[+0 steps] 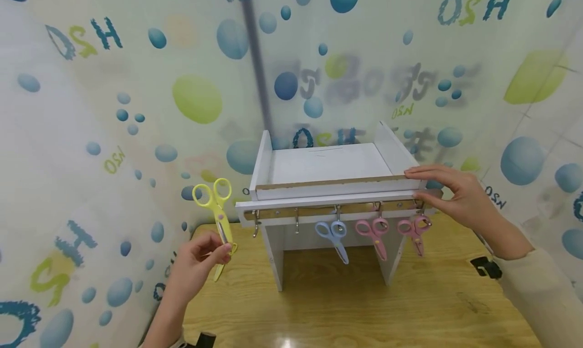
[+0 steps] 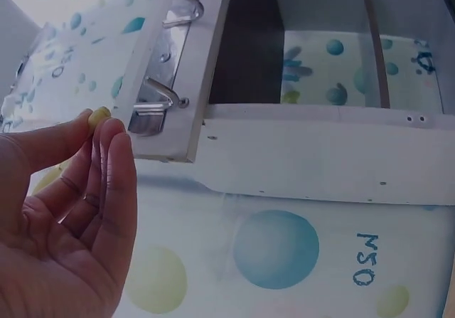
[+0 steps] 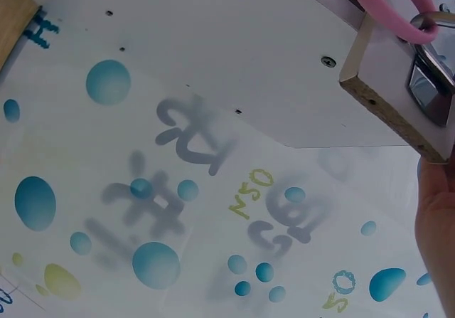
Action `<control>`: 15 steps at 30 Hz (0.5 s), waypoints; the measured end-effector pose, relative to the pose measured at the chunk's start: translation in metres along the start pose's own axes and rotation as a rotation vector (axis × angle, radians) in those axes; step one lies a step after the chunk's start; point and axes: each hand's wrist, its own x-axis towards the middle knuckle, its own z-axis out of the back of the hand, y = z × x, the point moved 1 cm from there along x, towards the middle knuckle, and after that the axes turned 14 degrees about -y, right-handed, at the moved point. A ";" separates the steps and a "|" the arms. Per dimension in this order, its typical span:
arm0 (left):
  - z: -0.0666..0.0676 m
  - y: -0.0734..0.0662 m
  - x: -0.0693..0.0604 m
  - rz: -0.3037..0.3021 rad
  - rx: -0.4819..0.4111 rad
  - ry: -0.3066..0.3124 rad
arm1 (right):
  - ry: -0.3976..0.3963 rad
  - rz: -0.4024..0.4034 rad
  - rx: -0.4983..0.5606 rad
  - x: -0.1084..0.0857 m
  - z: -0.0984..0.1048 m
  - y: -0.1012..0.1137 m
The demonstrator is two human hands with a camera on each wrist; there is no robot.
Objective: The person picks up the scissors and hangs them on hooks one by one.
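Note:
Upright in the air left of a white shelf stand [image 1: 319,187] is a pair of yellow scissors [image 1: 220,217], loops up. My left hand [image 1: 193,269] pinches them near the blades between thumb and fingers; in the left wrist view only a yellow bit [image 2: 98,117] shows at the fingertips. My right hand [image 1: 464,199] holds the stand's right front corner, fingers on top and thumb at the hook rail [image 1: 278,213]. From that rail hang blue scissors [image 1: 338,242], pink scissors [image 1: 377,239] and, nearest the right hand, another pink pair [image 1: 415,234].
Two bare metal hooks [image 1: 256,224] are on the rail's left part. The stand is on a wood-grain table [image 1: 328,307], against a wall covering [image 1: 182,135] patterned with bubbles and lettering. A raised side panel [image 1: 396,148] borders the shelf top.

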 end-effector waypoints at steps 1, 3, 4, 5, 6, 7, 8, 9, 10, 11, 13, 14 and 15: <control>-0.002 -0.003 -0.002 -0.013 -0.008 0.013 | -0.001 -0.001 -0.003 0.000 0.000 0.000; -0.005 -0.007 -0.006 -0.055 -0.025 0.045 | -0.002 -0.004 -0.009 -0.001 0.000 0.000; -0.007 -0.008 -0.008 -0.075 -0.033 0.063 | -0.003 -0.006 -0.012 -0.001 0.000 0.000; -0.009 -0.009 -0.009 -0.092 -0.039 0.080 | -0.004 -0.008 -0.016 -0.001 0.000 0.000; -0.012 -0.009 -0.011 -0.109 -0.042 0.098 | -0.004 -0.010 -0.018 -0.001 0.000 0.000; -0.014 -0.009 -0.012 -0.124 -0.041 0.116 | -0.004 -0.012 -0.018 -0.001 0.000 0.000; -0.016 -0.009 -0.014 -0.133 -0.039 0.134 | -0.005 -0.013 -0.018 -0.001 0.000 0.000; -0.019 -0.008 -0.015 -0.131 -0.035 0.150 | -0.005 -0.014 -0.017 -0.001 0.000 0.000; -0.021 -0.008 -0.016 -0.122 -0.028 0.166 | -0.006 -0.014 -0.015 -0.001 0.000 0.000; -0.024 -0.007 -0.017 -0.113 -0.025 0.183 | -0.006 -0.013 -0.013 -0.002 0.000 -0.001; -0.029 -0.006 -0.020 -0.092 -0.020 0.224 | -0.008 -0.012 -0.008 -0.002 0.000 -0.001; -0.032 -0.006 -0.021 -0.080 -0.020 0.245 | -0.008 -0.010 -0.007 -0.002 0.000 -0.001; -0.034 -0.005 -0.022 -0.072 -0.020 0.262 | -0.008 -0.008 -0.005 -0.002 -0.001 -0.001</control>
